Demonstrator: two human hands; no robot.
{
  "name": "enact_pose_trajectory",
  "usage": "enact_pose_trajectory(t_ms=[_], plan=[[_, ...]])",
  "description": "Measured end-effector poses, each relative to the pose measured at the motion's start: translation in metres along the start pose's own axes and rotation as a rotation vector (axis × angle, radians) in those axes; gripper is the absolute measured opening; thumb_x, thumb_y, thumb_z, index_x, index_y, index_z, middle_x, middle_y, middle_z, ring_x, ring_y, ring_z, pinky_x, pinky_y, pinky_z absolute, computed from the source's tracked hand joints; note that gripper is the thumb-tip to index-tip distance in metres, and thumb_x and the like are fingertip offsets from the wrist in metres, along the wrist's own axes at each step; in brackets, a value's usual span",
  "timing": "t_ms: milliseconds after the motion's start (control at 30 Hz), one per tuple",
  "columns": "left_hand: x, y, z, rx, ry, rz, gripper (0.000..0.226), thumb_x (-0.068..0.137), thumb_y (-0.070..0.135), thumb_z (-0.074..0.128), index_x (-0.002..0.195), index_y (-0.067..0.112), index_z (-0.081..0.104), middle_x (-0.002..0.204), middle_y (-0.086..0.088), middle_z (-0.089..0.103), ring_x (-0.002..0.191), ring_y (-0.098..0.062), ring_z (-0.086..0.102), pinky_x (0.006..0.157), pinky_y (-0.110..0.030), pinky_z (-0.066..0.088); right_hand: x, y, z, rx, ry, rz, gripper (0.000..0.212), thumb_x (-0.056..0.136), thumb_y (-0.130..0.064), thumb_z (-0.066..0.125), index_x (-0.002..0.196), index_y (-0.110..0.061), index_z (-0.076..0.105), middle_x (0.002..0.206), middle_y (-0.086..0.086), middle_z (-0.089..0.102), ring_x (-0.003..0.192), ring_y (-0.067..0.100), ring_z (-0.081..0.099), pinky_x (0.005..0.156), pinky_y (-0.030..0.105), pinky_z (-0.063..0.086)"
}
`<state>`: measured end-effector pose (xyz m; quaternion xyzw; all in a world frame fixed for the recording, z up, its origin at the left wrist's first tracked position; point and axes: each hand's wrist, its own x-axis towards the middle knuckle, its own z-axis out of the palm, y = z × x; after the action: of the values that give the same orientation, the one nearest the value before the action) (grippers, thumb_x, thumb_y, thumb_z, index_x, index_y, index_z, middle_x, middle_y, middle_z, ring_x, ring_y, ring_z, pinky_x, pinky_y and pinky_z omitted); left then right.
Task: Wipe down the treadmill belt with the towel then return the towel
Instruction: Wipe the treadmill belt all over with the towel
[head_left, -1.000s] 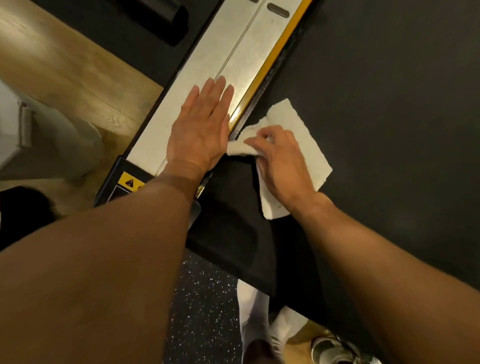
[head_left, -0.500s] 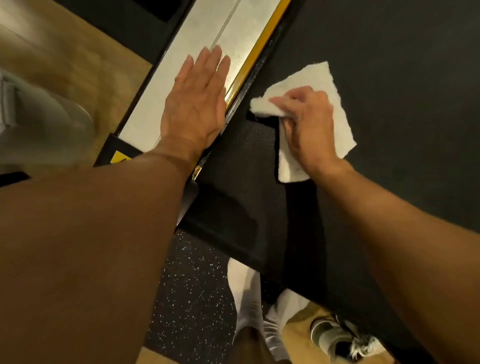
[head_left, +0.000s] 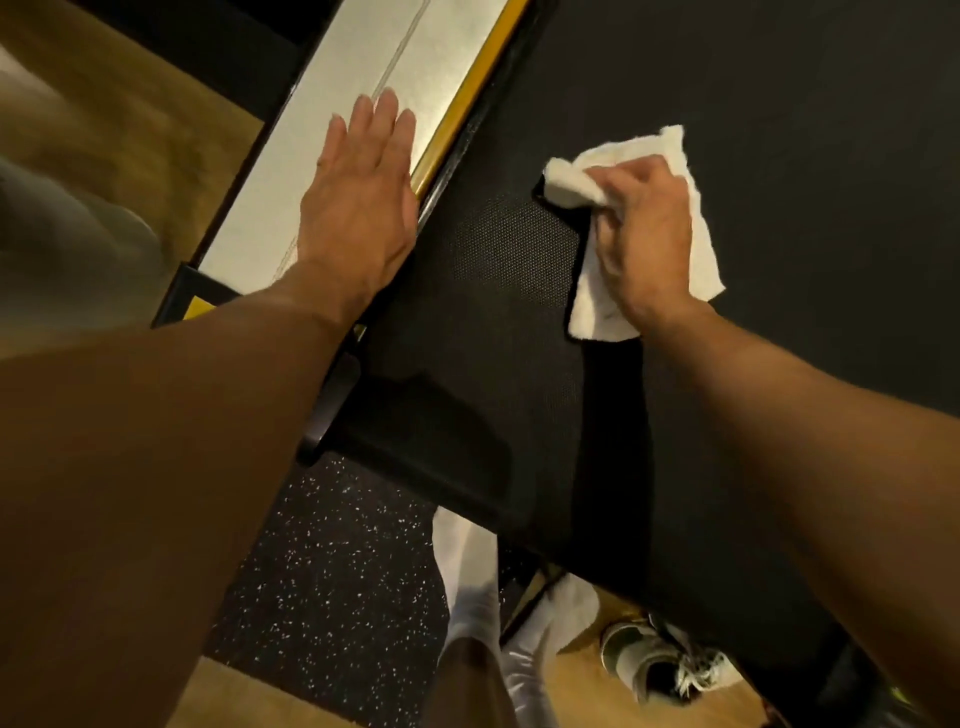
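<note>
Your left hand (head_left: 358, 208) lies flat on the rail (head_left: 332, 135), fingers straight and close together, with its thumb side just beside the yellow strip (head_left: 467, 104). It holds nothing. I read it as a brace that takes your weight while you lean over the belt (head_left: 779, 156).

Your right hand (head_left: 644, 234) is out on the belt, across the strip from the left and well apart from it. It grips the towel (head_left: 702, 254): the fingers curl round a bunched fold that sticks out toward your left hand, while the palm presses the rest flat. Loose cloth shows past the little-finger side and back by the wrist. That hold makes sense — the pinch stops the towel sliding out from under you, and the palm spreads the pressure over a wider patch.

The task looks mid-wipe. The belt beyond your right hand is a large dark stretch, and I cannot tell which parts are already clean. The return of the towel is not yet done.

For the next stroke, keep the palm down and let the flat part lead. The loose edge by your wrist could roll under, and a pass near the left hand could snag the fold at the strip.
</note>
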<state>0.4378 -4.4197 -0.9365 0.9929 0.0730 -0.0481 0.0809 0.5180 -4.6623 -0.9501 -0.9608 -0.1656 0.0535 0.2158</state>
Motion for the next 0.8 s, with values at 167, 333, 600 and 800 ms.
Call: enact_pose_trajectory(t_ms=[167,333,600,800], plan=[[-0.030,0.049,-0.013,-0.237,-0.024,-0.145,0.062,0.097,0.014,0.041,0.152,0.012,0.011,0.159,-0.009,0.005,0.146,-0.030,0.008,0.116,-0.041,0.014,-0.087,-0.008,-0.005,0.023,-0.275,-0.297,0.038,0.088,-0.017,0.043,0.121,-0.027,0.060,0.118,0.008,0.055,0.104,0.032,0.050,0.089,0.044,0.043],[-0.040,0.096,-0.006,-0.113,-0.471,-0.043,0.087,0.089,0.034,0.062,0.152,0.012,0.006,0.158,-0.017,-0.002,0.144,-0.038,0.003,0.116,-0.049,0.012,-0.048,0.046,-0.029,-0.038,-0.109,-0.106,0.040,0.085,-0.014,0.049,0.118,-0.031,0.064,0.114,0.006,0.061,0.102,0.035,0.055,0.090,0.049,0.044],[-0.022,0.137,-0.005,0.193,-0.799,-0.143,0.141,0.061,0.044,0.085,0.146,0.010,-0.023,0.149,-0.034,-0.020,0.137,-0.054,-0.010,0.112,-0.063,0.007,-0.138,0.058,-0.029,0.098,-0.248,-0.411,0.036,0.089,-0.019,0.041,0.115,-0.026,0.065,0.115,0.006,0.061,0.103,0.026,0.051,0.082,0.046,0.047],[-0.019,0.142,-0.004,0.226,-0.807,-0.171,0.141,0.061,0.041,0.086,0.146,0.007,-0.021,0.149,-0.035,-0.018,0.137,-0.054,-0.009,0.112,-0.062,0.009,-0.100,0.096,-0.034,-0.004,-0.037,0.063,0.043,0.086,-0.020,0.054,0.129,-0.027,0.054,0.126,-0.001,0.049,0.112,0.019,0.043,0.098,0.016,0.030]])
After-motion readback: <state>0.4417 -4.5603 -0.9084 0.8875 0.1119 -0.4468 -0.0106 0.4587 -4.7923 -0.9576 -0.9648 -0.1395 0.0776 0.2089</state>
